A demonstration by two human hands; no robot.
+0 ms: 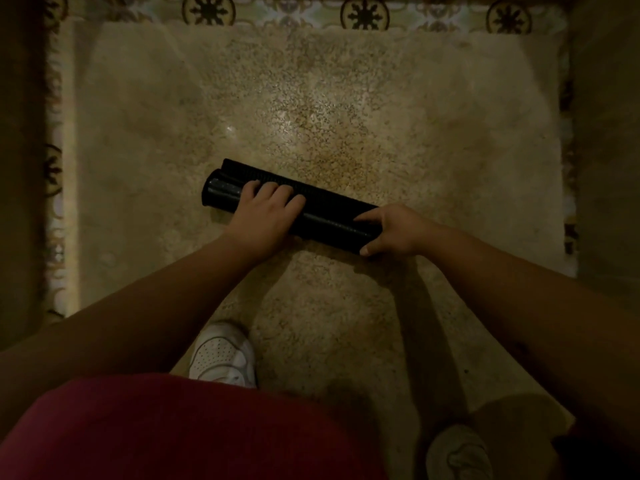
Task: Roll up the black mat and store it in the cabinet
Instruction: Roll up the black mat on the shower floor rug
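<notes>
The black mat [325, 207] lies rolled into a tight tube on the speckled floor, running from upper left to lower right. My left hand [265, 211] rests on top of the roll near its left end, fingers curled over it. At the roll's right end my right hand [391, 230] wraps around the tube, thumb underneath and fingers on top. The left end shows the coiled edge. No cabinet is in view.
The beige stone floor [346, 98] is framed by patterned tiles [363, 13] at the far edge and left side. My white shoes stand near me, one [223, 355] in the middle and one [457, 452] at the lower right. Dark walls flank both sides.
</notes>
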